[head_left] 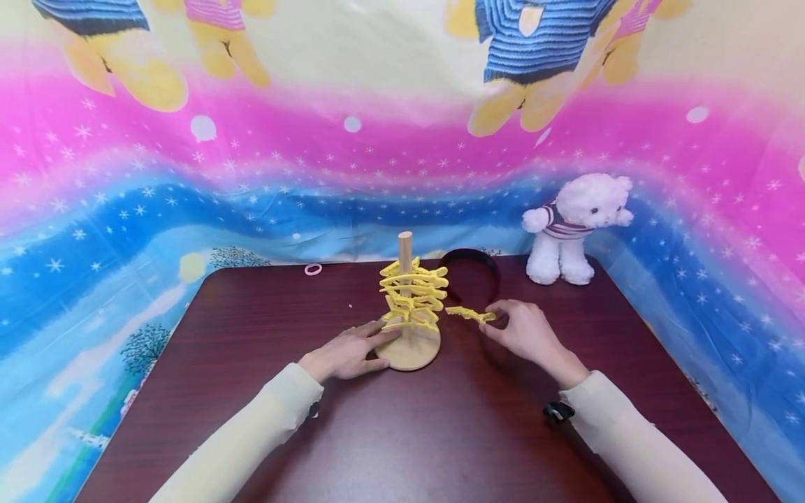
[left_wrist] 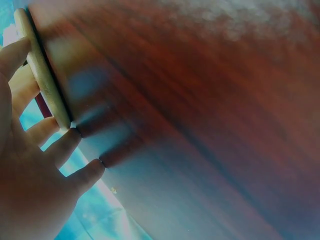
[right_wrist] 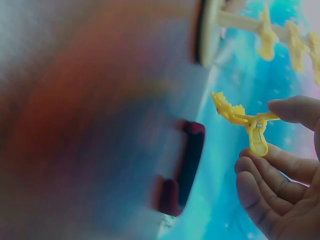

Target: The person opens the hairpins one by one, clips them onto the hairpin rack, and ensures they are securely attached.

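A round wooden stand [head_left: 407,358] holds several yellow alligator hair clips [head_left: 411,283] gripped onto its upright post. My left hand [head_left: 349,351] rests at the left of the base, its fingers spread along the base's edge [left_wrist: 47,80] in the left wrist view. To the right of the stand, my right hand [head_left: 528,335] holds one more yellow alligator clip [right_wrist: 250,120] by its handles, between thumb and fingers. That clip's toothed end points toward the post, apart from it.
Behind the right hand a dark headband [head_left: 472,255] stands on the brown table [head_left: 402,433]. At the back left lies a small pale pink ring [head_left: 313,269]. A white stuffed bear [head_left: 560,237] stands at the back right. Patterned cloth [head_left: 352,175] encloses the table.
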Tool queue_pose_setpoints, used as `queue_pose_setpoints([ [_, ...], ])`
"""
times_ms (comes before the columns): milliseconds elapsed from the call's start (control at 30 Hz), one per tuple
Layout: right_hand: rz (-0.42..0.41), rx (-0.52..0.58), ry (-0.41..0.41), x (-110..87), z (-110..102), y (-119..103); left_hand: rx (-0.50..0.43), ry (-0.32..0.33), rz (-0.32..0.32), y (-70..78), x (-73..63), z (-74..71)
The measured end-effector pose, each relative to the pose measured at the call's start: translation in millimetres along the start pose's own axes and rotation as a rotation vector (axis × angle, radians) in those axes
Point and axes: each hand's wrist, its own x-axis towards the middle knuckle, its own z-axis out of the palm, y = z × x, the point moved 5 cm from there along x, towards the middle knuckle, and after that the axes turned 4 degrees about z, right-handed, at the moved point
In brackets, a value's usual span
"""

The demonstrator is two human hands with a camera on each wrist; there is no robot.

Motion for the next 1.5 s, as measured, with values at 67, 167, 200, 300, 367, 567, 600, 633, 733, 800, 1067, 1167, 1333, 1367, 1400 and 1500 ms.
queue_pose_setpoints([
  [67, 0.001, 0.020, 0.013, 1.5, -8, 1, 0.001, 0.001, 0.004, -0.1, 0.1, 1.0],
  [167, -0.005, 0.028, 0.034, 4.1, -22, -1, 0.000, 0.001, 0.005, 0.1, 0.3, 1.2],
  [200, -0.008, 0.027, 0.044, 4.7, -27, -2, -0.001, 0.001, 0.005, 0.3, 0.3, 1.0],
  [300, -0.016, 0.027, 0.065, 6.8, -39, -6, 0.000, 0.000, 0.005, 0.7, 0.2, 0.1],
  [367, -0.024, 0.029, 0.074, 7.9, -46, -10, 0.002, 0.002, 0.007, 0.8, 0.1, -0.4],
  [567, -0.053, 0.036, 0.088, 11.0, -65, -21, 0.001, 0.001, 0.005, 0.2, 0.3, -0.7],
  [600, -0.054, 0.039, 0.088, 11.4, -68, -23, 0.001, -0.001, 0.004, 0.1, 0.3, -0.6],
  [633, -0.056, 0.042, 0.091, 11.8, -71, -25, 0.001, -0.001, 0.003, -0.1, 0.3, -0.5],
  [733, -0.068, 0.049, 0.121, 13.0, -81, -30, 0.001, 0.002, 0.002, -0.4, 0.5, -0.3],
  [800, -0.085, 0.046, 0.157, 13.4, -88, -33, 0.006, 0.004, 0.002, -0.7, 0.6, 0.1],
  [1067, -0.154, 0.069, 0.212, 11.7, -105, -48, 0.018, 0.029, 0.033, -0.6, 2.1, 0.1],
  [1167, -0.151, 0.083, 0.195, 12.1, -107, -52, 0.022, 0.019, 0.029, -0.9, 1.9, 0.4],
  [1333, -0.191, 0.094, 0.180, 12.8, -110, -64, 0.021, 0.013, 0.022, -1.6, 1.4, 1.5],
  [1367, -0.203, 0.096, 0.176, 13.0, -110, -67, 0.021, 0.013, 0.021, -1.6, 1.4, 1.6],
  [1400, -0.216, 0.099, 0.171, 13.3, -110, -70, 0.017, 0.017, 0.021, -1.5, 1.5, 1.5],
  [1500, -0.232, 0.123, 0.147, 15.1, -108, -77, 0.017, 0.014, 0.017, -1.0, 1.7, 1.4],
])
